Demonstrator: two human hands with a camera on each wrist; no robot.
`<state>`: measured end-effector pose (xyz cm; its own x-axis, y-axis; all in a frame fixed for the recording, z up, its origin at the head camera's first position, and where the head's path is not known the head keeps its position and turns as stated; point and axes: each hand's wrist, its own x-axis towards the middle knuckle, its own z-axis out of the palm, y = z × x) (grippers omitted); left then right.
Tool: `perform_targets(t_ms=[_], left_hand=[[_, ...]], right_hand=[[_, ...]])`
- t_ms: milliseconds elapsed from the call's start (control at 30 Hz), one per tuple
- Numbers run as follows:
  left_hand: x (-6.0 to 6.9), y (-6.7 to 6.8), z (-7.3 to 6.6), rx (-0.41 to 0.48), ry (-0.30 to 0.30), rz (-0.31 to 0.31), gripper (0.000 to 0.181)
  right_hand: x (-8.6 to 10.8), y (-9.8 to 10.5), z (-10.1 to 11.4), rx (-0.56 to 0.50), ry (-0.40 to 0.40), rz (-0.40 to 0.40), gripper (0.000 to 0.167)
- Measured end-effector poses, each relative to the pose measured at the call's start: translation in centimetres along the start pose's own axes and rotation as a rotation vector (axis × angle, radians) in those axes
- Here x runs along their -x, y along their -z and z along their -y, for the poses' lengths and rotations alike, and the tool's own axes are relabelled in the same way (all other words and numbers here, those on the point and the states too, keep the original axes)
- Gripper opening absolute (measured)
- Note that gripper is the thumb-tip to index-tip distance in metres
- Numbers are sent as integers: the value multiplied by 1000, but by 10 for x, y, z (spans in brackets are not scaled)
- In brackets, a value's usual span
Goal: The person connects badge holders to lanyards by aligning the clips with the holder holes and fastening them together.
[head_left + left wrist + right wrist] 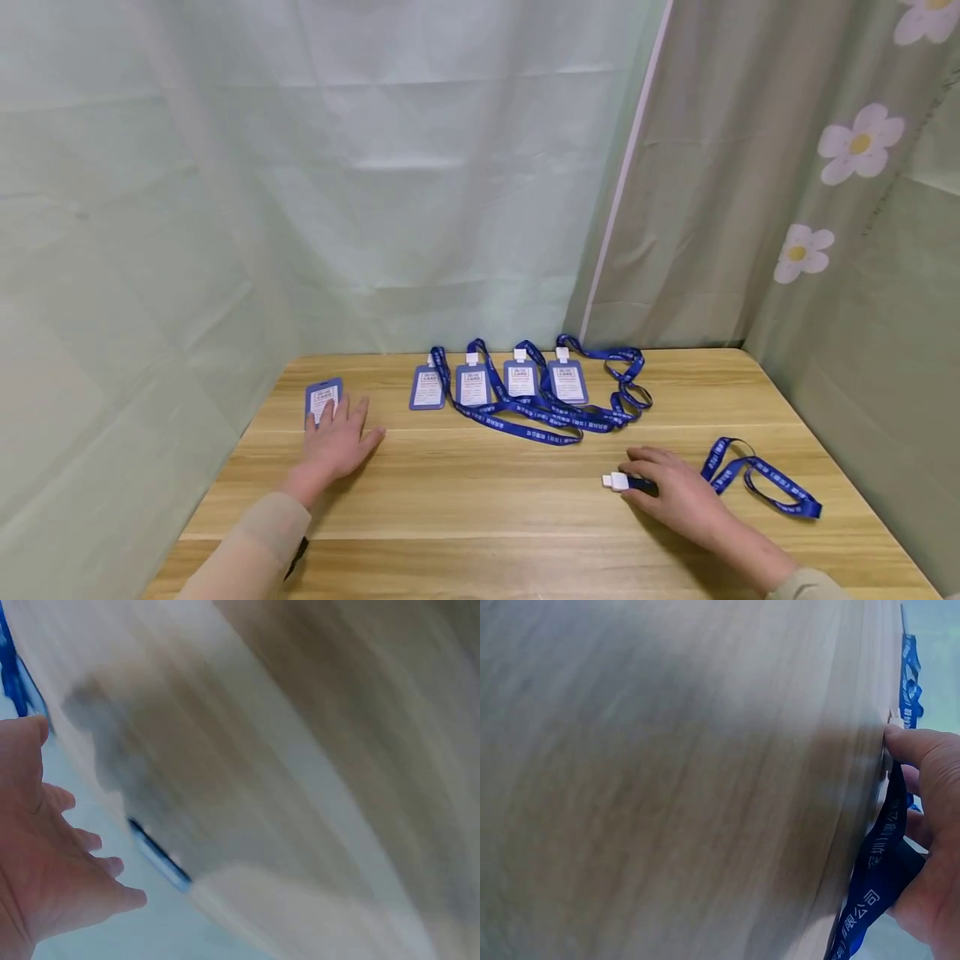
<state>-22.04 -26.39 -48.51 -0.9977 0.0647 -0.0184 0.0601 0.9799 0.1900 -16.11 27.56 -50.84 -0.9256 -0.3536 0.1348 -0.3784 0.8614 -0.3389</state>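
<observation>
My left hand (337, 442) is held with fingers spread over the near part of a blue badge holder (324, 393) at the table's left. In the left wrist view, that holder (159, 855) lies flat, apart from the fingertips, and the hand holds nothing. At the right, my right hand (675, 493) pinches a blue lanyard (807, 506) close to its white clip (618, 481). The clip points left, and the strap loops out on the table beyond the hand. Thumb and fingers meet on the lanyard (881, 847) in the right wrist view.
Several blue badge holders (427, 388) stand in a row along the back of the wooden table (465, 517), each with a white clip and a blue lanyard. Their straps (525, 430) overlap in front and to the right. A pale curtain (420, 183) hangs behind the table.
</observation>
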Motion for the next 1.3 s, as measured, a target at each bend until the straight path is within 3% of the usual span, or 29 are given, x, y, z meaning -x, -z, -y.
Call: perform_targets(t_ms=[233,633,900,1033,1300], left_hand=[[2,2,25,16,66,18,78],[8,1,26,37,90,81,82],[17,-1,29,-4,12,27,77],[23,-1,28,-32,-61,-13,66],[29,-1,25,3,-195,-46,41]], right_hand=[[-1,1,1,-9,4,7,42],[0,2,-1,-38,-1,14,42],[0,7,-4,-41,-16,-20,34],[0,8,-4,-94,-58,14,33],[-1,8,-4,-156,-97,34,34]])
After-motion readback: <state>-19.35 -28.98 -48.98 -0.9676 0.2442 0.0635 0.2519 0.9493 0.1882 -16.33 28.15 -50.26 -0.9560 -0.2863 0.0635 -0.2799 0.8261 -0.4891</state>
